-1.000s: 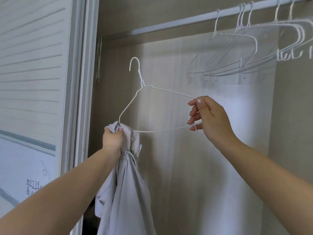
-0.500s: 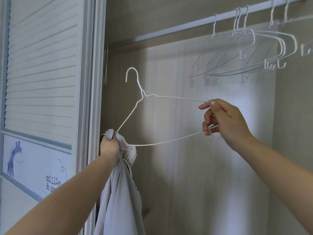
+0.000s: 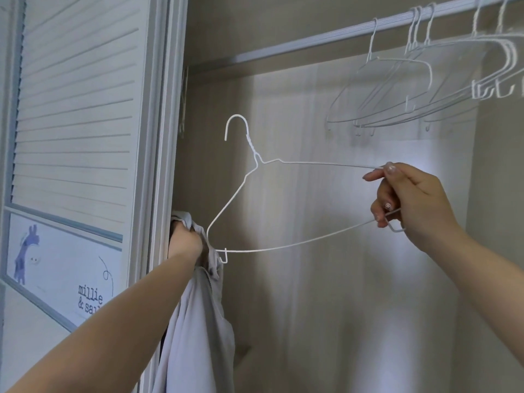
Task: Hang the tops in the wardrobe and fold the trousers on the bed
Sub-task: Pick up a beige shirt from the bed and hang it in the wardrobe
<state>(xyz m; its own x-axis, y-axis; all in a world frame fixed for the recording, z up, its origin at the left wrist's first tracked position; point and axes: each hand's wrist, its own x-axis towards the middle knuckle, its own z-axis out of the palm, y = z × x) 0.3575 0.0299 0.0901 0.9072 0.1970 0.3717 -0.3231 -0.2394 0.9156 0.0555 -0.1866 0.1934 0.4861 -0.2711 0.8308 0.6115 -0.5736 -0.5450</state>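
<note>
The right hand pinches the right end of one white wire hanger at mid-frame, fingers curled round its wires. The left hand grips one pale grey top, bunched at the hanger's left corner and hanging down lower left. About five more hangers hang from the wardrobe rail, upper right.

A slatted door is seen left of the wardrobe opening, and a giraffe picture with printed lettering is set below the slats.
</note>
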